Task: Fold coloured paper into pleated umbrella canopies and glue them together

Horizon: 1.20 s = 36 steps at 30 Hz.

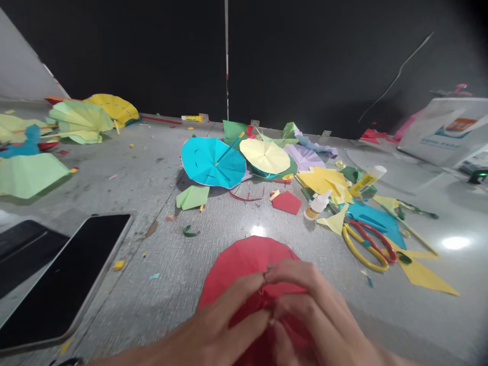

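Observation:
A round red pleated paper disc (244, 256) lies at the bottom centre of the head view, partly covered by both hands. My left hand (224, 320) comes from the left, its thumb and finger closed on the paper near the middle of the disc. From the right, my right hand (316, 305) pinches the same paper, its fingertips meeting those of my left. What lies between the fingertips is mostly hidden. Beyond the disc stand a blue paper umbrella (213, 162) with a stick and a pale yellow one (265, 156).
A phone (68, 279) lies at left. Red and yellow scissors (368, 244), a small glue bottle (318, 205) and a glue stick (368, 180) sit among paper scraps at right. Folded green paper (82, 119) is at back left, a white box (446, 132) at back right.

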Available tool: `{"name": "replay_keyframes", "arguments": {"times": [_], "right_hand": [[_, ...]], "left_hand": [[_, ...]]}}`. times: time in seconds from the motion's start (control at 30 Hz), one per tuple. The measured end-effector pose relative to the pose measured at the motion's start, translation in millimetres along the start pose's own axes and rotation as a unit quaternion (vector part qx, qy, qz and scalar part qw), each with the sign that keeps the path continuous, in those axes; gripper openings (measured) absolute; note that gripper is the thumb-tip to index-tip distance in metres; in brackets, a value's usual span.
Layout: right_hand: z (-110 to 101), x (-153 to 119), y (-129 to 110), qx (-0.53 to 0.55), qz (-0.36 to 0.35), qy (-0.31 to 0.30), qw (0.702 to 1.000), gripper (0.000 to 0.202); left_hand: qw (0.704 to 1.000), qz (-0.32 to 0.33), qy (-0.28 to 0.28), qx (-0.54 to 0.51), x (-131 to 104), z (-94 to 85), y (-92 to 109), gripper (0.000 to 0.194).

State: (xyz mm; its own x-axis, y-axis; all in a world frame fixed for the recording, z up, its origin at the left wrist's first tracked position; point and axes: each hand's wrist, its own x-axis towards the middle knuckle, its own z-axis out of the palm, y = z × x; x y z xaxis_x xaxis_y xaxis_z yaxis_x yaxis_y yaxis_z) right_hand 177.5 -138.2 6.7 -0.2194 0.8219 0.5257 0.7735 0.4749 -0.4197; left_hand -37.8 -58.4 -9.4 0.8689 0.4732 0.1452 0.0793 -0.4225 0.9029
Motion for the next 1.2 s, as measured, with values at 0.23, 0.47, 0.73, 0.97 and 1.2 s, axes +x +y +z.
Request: {"name": "replay_keyframes", "arguments": {"times": [0.23, 0.47, 0.73, 0.97, 1.2], "right_hand": [[16.6, 5.3, 25.1, 0.413, 0.189, 0.063, 0.889, 0.008], [12.4, 8.2, 29.0, 0.6, 0.279, -0.034, 0.749, 0.013], [11.9, 5.0, 27.5, 0.535, 0.271, -0.059, 0.798, 0.016], [8.0, 7.4, 24.5, 0.541, 0.268, -0.039, 0.796, 0.026], [4.4, 0.6, 29.1, 0.515, 0.274, -0.004, 0.812, 0.028]], "left_hand": [[0.941, -0.133, 0.106, -0.291, 4.1, 12.6, -17.5, 0.015], [0.914, -0.156, 0.14, -0.347, 12.5, 4.6, -16.4, 0.033], [0.909, -0.138, 0.118, -0.376, 10.5, -2.1, -21.3, 0.032], [0.921, -0.145, 0.114, -0.343, 9.1, -1.1, -20.2, 0.031], [0.925, -0.155, 0.121, -0.326, 12.2, 1.1, -12.9, 0.023]]}}
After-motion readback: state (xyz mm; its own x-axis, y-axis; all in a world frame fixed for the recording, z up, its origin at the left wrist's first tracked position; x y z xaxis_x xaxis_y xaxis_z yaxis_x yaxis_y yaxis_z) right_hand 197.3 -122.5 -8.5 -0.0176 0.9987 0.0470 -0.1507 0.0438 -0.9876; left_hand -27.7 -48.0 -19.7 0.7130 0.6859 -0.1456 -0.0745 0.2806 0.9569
